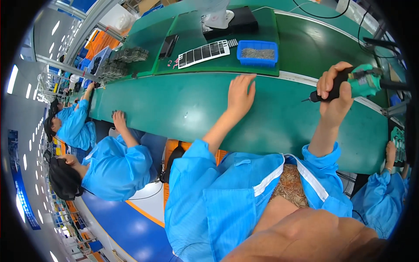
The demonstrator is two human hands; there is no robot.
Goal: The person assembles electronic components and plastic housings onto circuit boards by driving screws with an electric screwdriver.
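My right hand (335, 91) is wrapped round an electric screwdriver (364, 81) with a black grip and a green body. It is held up off the bench on the right, its thin bit pointing left. My left hand (241, 97) is over the green bench (174, 100), fingers stretched out and the thumb apart, with nothing seen in it. Just beyond its fingertips is a blue tray (257, 63) holding many small grey metal pieces, probably screws. Left of the tray lies a white sheet (204, 54) with rows of black rectangles.
A black flat object (168, 46) lies on the green mat, with small pink bits (172, 64) nearby. Behind stands a black box (230, 24) under a white device. Stacked grey parts (124, 61) are at the left. Co-workers in blue sit to my left (118, 166) and right (379, 201).
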